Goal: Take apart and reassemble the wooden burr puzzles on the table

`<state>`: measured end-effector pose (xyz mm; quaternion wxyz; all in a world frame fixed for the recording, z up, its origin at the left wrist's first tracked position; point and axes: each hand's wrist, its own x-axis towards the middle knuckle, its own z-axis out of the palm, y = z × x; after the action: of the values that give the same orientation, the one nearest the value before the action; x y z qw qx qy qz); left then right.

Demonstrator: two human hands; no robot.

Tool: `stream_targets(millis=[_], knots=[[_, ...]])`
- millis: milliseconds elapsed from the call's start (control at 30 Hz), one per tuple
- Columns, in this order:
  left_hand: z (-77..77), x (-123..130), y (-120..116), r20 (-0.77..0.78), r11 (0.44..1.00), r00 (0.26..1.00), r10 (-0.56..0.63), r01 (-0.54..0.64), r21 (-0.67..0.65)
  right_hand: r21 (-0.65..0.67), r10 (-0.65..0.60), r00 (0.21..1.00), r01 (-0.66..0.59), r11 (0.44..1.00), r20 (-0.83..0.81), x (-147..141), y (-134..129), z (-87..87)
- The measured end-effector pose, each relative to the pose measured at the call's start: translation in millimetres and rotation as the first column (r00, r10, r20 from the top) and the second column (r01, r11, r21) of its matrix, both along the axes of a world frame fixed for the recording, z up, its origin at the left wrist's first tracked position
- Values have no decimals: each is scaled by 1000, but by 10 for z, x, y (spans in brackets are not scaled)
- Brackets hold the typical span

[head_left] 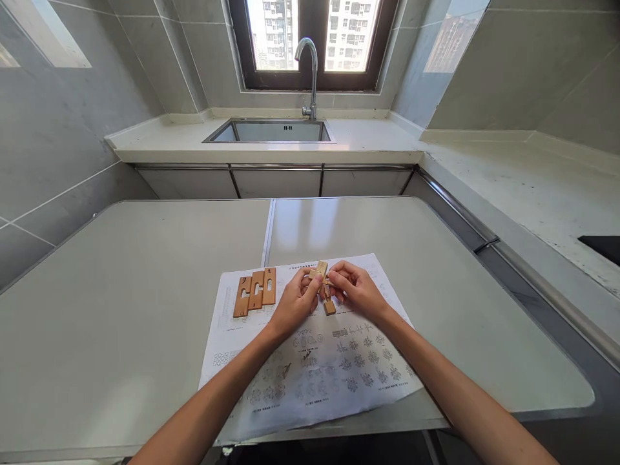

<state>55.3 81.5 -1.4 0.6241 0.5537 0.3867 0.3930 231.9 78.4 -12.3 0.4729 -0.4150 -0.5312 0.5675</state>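
Note:
Over the printed sheet (320, 387), my left hand (296, 300) is closed on a light wooden puzzle piece (321, 267), which stands up between thumb and fingers. From the other side, my right hand (356, 287) pinches at the same small cluster of wood; the fingers partly hide how the pieces meet. Just beneath the fingertips is a narrow-waisted wooden piece (330, 308); whether it lies on the paper or is held I cannot tell. Left of my hands, three flat brown wooden pieces with slots and handwritten marks, the nearest-left one (241, 307) included, lie in a staggered row.
The paper shows small line diagrams and lies on a pale table (145, 278) with a seam down its middle. Beyond the table's far edge are a counter with a sink (276, 132), a tall tap (314, 77) and a window. A metal rail (455, 206) runs along the right.

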Motion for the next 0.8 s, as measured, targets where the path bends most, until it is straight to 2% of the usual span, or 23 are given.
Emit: stream_targets(millis=[200, 467, 633, 800], knots=[[-18, -9, 11, -8, 1000, 1000, 6, -6, 15, -10, -56, 998, 57, 998, 31, -5, 24, -16], [-14, -13, 13, 9, 1000, 1000, 4, -4, 21, 43, -154, 978, 150, 988, 137, 7, 43, -74], [-69, -14, 26, 26, 1000, 999, 23, -23, -18, 48, -159, 975, 153, 987, 155, -3, 54, -89], [-80, -17, 26, 24, 1000, 1000, 9, -9, 4, 40, -157, 974, 153, 987, 164, 3, 61, -93]])
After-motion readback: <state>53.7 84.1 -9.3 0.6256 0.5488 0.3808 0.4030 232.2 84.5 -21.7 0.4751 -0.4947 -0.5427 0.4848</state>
